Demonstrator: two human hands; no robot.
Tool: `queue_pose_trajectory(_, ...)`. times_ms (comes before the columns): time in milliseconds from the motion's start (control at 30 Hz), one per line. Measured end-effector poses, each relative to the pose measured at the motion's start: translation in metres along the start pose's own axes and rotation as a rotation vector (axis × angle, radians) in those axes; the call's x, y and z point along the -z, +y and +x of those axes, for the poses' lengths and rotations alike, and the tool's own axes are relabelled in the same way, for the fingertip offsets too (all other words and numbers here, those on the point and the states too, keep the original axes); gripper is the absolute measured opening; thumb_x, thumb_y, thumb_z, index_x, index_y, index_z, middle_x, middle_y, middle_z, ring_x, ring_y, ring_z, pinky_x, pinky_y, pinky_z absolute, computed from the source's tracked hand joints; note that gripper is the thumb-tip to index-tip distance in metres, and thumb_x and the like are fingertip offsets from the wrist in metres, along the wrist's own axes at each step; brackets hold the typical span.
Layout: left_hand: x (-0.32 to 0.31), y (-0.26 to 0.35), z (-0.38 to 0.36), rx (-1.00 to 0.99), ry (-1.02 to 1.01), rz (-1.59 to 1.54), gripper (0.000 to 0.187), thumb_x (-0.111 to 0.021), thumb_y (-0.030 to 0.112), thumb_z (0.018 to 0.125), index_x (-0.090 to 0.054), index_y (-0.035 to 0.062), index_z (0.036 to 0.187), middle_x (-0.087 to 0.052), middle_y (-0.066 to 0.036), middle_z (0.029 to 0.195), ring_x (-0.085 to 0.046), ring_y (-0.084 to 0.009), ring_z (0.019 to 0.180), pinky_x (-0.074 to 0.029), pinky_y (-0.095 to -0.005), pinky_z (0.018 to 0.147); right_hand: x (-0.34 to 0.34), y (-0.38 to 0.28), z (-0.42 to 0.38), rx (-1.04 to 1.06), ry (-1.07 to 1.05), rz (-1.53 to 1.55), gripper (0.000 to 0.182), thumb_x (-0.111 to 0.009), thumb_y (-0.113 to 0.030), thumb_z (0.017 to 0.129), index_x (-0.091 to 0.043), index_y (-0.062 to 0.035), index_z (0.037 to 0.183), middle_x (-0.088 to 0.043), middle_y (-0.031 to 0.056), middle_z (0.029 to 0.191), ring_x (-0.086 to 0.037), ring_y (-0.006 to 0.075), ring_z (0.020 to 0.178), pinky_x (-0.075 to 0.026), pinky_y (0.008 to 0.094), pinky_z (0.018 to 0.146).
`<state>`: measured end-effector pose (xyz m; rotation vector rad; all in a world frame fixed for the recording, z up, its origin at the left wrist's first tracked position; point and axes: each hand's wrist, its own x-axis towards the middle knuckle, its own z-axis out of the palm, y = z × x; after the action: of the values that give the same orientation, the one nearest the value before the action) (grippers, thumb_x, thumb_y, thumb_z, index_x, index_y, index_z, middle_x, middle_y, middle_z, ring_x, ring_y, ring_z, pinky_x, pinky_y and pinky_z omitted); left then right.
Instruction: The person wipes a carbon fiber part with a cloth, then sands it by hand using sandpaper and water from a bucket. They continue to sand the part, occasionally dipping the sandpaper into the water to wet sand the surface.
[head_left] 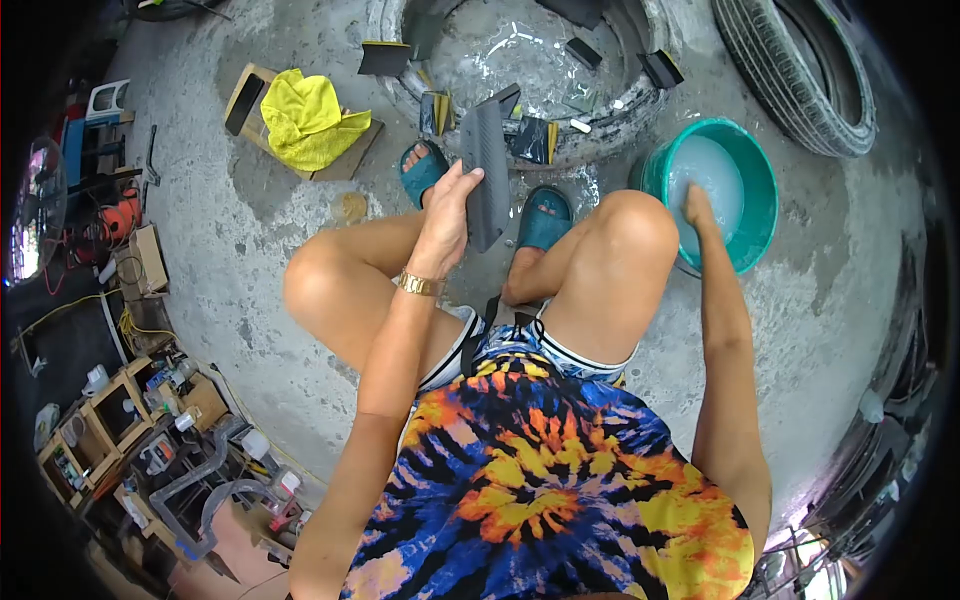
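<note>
My left hand (446,222), with a gold watch at the wrist, grips a long dark grey panel with a carbon-fibre-like weave (486,175). The panel stands tilted between my knees, and my fingers close on its left edge. To the right, my right hand (697,208) reaches into a green bucket (765,205). Cloudy whitish water (715,170) in the bucket hides its fingers, so what they hold, if anything, cannot be seen.
Ahead lies a wet tire (590,150) with several black pieces on its rim, among them a strip with yellow edging (535,140). A yellow cloth (305,120) rests on a low wooden stool (345,160). Another tire (800,80) leans far right. Cluttered shelves (110,420) stand left.
</note>
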<state>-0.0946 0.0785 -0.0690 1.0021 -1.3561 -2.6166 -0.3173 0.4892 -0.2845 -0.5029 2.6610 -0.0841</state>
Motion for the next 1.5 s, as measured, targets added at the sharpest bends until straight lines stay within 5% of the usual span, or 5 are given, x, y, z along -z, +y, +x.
queue_pose_trajectory(800,0.005,0.009,-0.014,-0.178,-0.285,-0.224,0.029,-0.054,0.008,0.095,-0.049,0.0,0.122,-0.065,-0.008,0.102,-0.065,-0.015,0.086,-0.054,-0.027,0.074,0.083,-0.082,-0.119,-0.123,0.068,1.518,0.02,-0.071,-0.013,0.08,-0.064,-0.0019,0.096,-0.064,0.0019,0.084,-0.054,0.0084,0.073,-0.045,0.0265,0.062)
queue_pose_trajectory(1000,0.022,-0.009,-0.006,-0.184,-0.247,-0.251,0.028,-0.049,0.01,0.097,-0.049,0.0003,0.123,-0.066,-0.015,0.105,-0.067,-0.0196,0.089,-0.056,-0.0278,0.074,0.149,-0.052,-0.085,-0.029,0.603,0.986,0.017,-0.067,-0.014,0.08,-0.065,0.0004,0.089,-0.056,-0.0014,0.073,-0.049,0.0079,0.067,-0.039,0.0266,0.058)
queue_pose_trajectory(1133,0.027,-0.013,-0.002,-0.189,-0.194,-0.225,0.028,-0.049,0.01,0.098,-0.047,0.0002,0.124,-0.064,-0.014,0.105,-0.066,-0.0196,0.09,-0.056,-0.0279,0.074,0.241,-0.068,-0.089,-0.022,0.269,1.582,0.034,-0.072,-0.009,0.081,-0.055,-0.0039,0.11,-0.064,0.0078,0.093,-0.065,0.0191,0.081,-0.056,0.0348,0.073)
queue_pose_trajectory(1267,0.032,-0.02,0.008,-0.176,-0.128,-0.222,0.031,-0.051,0.01,0.096,-0.046,-0.0003,0.125,-0.062,-0.014,0.107,-0.066,-0.0211,0.09,-0.056,-0.03,0.075,0.287,-0.128,-0.101,0.09,0.118,1.131,0.05,-0.067,-0.003,0.082,-0.047,-0.0019,0.129,-0.061,0.007,0.098,-0.062,0.0148,0.085,-0.051,0.0291,0.075)
queue_pose_trajectory(1500,0.016,0.007,-0.025,-0.073,-0.215,-0.131,0.04,-0.053,0.011,0.089,-0.045,0.0002,0.127,-0.061,-0.012,0.113,-0.065,-0.0202,0.082,-0.057,-0.0312,0.072,0.198,-0.21,-0.097,0.155,0.03,1.428,0.019,-0.071,-0.014,0.084,-0.064,-0.0079,0.1,-0.064,-0.0026,0.089,-0.058,0.0057,0.076,-0.045,0.0224,0.067)
